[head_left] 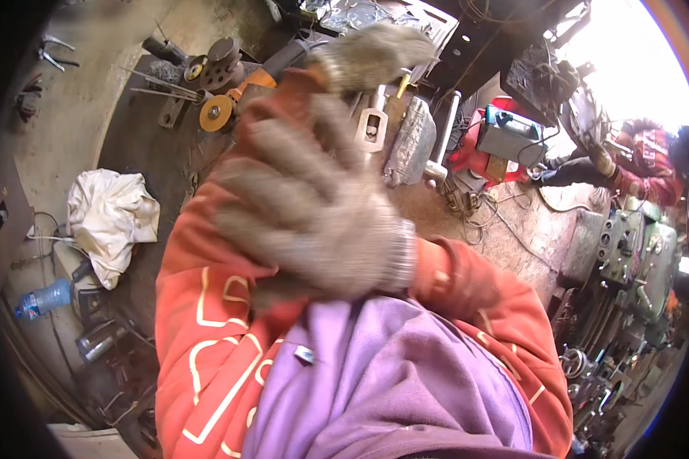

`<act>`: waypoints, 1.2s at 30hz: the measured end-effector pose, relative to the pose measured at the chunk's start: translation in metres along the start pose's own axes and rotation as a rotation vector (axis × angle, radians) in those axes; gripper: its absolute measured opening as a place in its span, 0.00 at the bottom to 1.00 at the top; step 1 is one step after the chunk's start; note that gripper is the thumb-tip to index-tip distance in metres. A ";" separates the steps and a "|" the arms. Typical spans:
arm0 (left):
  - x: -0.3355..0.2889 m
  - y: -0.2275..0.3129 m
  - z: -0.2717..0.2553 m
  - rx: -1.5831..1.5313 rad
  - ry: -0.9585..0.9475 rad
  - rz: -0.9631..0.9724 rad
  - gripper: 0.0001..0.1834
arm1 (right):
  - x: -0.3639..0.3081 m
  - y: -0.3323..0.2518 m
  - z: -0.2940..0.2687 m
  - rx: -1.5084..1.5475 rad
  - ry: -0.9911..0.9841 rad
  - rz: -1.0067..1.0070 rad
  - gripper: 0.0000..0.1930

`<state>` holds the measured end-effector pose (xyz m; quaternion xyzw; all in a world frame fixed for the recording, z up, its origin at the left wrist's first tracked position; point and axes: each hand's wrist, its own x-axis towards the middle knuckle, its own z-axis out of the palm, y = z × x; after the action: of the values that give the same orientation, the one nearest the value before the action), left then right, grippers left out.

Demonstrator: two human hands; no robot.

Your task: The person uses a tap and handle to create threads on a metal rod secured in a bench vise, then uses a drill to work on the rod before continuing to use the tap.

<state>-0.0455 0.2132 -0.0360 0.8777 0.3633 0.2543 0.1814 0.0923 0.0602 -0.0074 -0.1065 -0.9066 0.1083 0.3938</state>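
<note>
Both my hands wear dirty grey work gloves. My right hand (314, 206) lies across my left forearm, fingers spread over the orange-red sleeve (207, 252); motion smears it, and nothing shows in it. Farther out, my left hand (375, 57) hovers over the bench hardware, its fingers blurred. Just below it are a metal fork-ended piece (372, 130), a worn metal block (412, 145) and a rod with a round end (444, 141). To the left of my sleeve lies an orange angle grinder (256, 80) with a flap disc (216, 112).
A white cloth (111, 218) and a blue-tinted plastic bottle (44, 298) lie at left, with pliers (56, 52) at far left. Cables trail on the floor near a red-framed machine (471, 141). Another person (643, 161) works at right beside heavy metal parts (635, 252).
</note>
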 end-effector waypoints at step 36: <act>-0.016 -0.021 -0.001 -0.001 0.151 0.091 0.18 | -0.014 0.015 -0.026 -0.118 0.010 0.069 0.43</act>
<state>-0.0669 0.2153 -0.0511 0.8716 0.3357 0.3277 0.1422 0.1225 0.0740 -0.0038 -0.1615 -0.9050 0.0678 0.3876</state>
